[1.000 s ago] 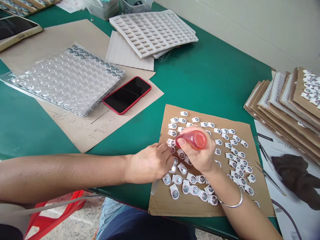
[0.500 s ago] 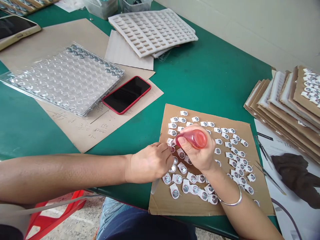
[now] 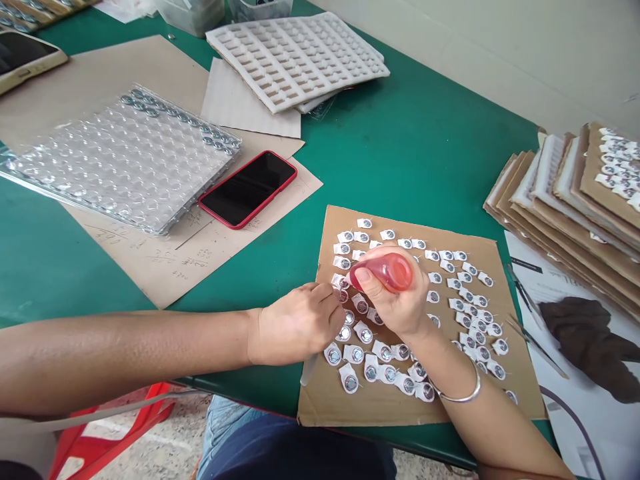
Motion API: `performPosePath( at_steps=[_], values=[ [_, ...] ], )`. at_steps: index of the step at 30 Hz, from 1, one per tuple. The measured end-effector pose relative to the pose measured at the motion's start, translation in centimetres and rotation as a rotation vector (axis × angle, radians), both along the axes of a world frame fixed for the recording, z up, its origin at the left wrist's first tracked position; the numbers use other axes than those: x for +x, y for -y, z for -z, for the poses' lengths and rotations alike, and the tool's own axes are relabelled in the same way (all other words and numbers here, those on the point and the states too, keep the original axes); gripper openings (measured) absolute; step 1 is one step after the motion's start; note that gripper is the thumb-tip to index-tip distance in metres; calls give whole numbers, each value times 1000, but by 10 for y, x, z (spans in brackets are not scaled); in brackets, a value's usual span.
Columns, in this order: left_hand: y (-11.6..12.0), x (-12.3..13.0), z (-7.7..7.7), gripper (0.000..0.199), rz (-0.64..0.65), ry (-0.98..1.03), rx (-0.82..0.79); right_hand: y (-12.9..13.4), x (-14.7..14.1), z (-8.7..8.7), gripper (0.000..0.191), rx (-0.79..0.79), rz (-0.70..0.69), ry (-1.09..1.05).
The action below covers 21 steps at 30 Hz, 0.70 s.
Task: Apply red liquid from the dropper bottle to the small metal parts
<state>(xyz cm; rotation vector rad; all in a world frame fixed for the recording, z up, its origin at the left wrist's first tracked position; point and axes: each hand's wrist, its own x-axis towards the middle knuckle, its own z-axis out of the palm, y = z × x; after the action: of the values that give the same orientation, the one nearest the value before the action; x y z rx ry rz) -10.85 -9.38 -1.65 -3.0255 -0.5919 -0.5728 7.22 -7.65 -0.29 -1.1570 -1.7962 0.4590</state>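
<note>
My right hand point(image 3: 387, 303) is closed around a red rubber bulb point(image 3: 386, 272), tip near a white tag point(image 3: 340, 281) by the cardboard point(image 3: 325, 403) left edge. My left hand point(image 3: 297, 330) curls just beside it; I cannot tell its hold.

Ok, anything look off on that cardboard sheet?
Slightly: the white-tagged metal discs on the cardboard sheet lie at mixed angles in loose, uneven rows, not a regular grid. None look spilled or damaged, though detail is small.

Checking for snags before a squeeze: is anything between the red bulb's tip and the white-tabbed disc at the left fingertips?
Nothing visible: the red rubber bulb in the right hand almost touches the disc.
</note>
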Motion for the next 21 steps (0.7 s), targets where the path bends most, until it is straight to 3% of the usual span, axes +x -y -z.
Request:
performPosePath(
  at_steps=[21],
  values=[
    [-3, -1, 0, 15, 2, -17, -38, -3, 2, -1, 14, 41, 38, 53]
  ],
)
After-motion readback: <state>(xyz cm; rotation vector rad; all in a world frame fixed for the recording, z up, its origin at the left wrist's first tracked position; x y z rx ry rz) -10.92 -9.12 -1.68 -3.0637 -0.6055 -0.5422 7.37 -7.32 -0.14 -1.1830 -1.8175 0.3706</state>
